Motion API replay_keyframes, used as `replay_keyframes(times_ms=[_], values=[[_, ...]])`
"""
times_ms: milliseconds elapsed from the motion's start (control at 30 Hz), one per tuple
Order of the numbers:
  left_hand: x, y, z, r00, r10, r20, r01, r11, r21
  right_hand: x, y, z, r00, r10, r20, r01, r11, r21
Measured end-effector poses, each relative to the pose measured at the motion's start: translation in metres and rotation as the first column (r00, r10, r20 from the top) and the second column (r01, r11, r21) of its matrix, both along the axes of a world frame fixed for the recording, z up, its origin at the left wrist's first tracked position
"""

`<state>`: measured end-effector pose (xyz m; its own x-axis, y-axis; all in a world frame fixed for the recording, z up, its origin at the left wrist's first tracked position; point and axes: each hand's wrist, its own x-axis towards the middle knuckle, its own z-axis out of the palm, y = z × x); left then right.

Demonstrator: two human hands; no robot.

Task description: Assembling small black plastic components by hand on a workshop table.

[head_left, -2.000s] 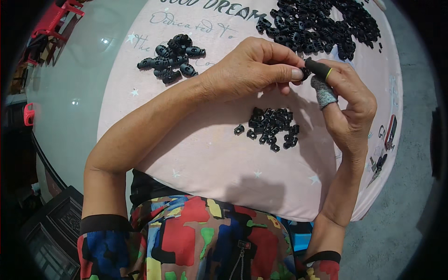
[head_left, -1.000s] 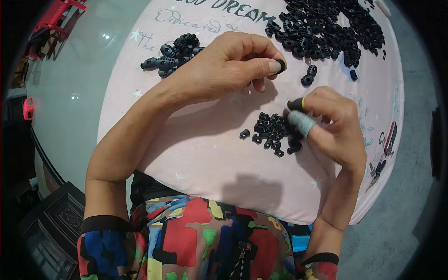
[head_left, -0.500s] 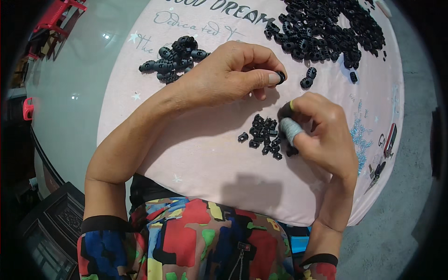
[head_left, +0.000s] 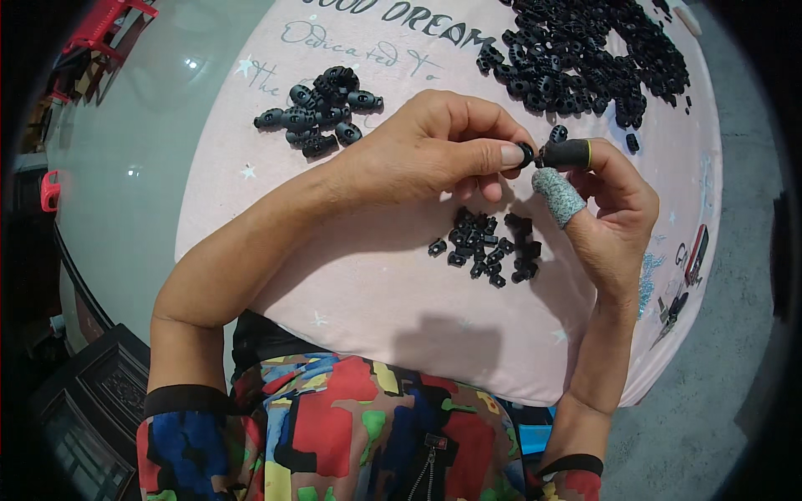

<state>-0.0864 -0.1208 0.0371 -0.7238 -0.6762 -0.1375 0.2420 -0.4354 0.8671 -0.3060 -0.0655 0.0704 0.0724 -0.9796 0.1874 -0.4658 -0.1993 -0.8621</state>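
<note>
My left hand [head_left: 455, 146] pinches a black plastic cord-lock barrel [head_left: 525, 155] between thumb and forefinger, its round end facing right. Close against that end, my right hand [head_left: 614, 196] holds a small black cord-lock plunger [head_left: 539, 157], mostly hidden by the fingers. A black cover [head_left: 568, 154] sits on my right forefinger, and grey speckled wrap [head_left: 558, 197] surrounds the thumb. Below the hands lies a loose group of small black plungers [head_left: 476, 238]. Beyond my left wrist is a heap of barrel-shaped black cord locks [head_left: 322, 113]. Just behind the right fingertips rests another black barrel [head_left: 558, 134].
A large pile of black barrels [head_left: 568, 67] covers the far right of the pink cloth-covered table [head_left: 376, 284]. Small tools [head_left: 671, 311] and a red-and-black item [head_left: 696, 255] lie by the right edge. A red stool [head_left: 104, 25] stands on the floor at far left.
My right hand has risen from the small plungers to the barrel, bringing a small plunger. My left hand has shifted slightly right and nearer, still pinching the barrel.
</note>
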Motion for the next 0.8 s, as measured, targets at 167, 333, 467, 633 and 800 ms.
replay_keyframes(times_ms=[167,333,467,633,800], values=[[-0.001,0.0,0.001,1.0,0.001,0.025,-0.001,1.0,-0.002,-0.001,-0.001,-0.007,0.997,-0.002,0.082,0.001,1.0,0.02],[-0.002,0.0,-0.001,0.999,0.012,0.037,-0.012,1.0,-0.014,0.001,0.001,-0.002,0.993,-0.02,0.119,0.013,0.998,0.06],[-0.004,0.001,-0.001,1.0,0.024,-0.013,-0.024,1.0,0.003,-0.001,0.002,-0.002,0.993,-0.018,0.121,0.007,0.996,0.085],[-0.003,0.001,-0.001,0.999,0.037,-0.012,-0.038,0.998,-0.044,-0.001,0.001,0.002,0.991,-0.025,0.129,0.012,0.995,0.1],[-0.004,0.002,0.001,0.996,0.067,0.063,-0.059,0.991,-0.12,-0.002,0.001,0.004,0.988,-0.003,0.154,-0.011,0.996,0.091]])
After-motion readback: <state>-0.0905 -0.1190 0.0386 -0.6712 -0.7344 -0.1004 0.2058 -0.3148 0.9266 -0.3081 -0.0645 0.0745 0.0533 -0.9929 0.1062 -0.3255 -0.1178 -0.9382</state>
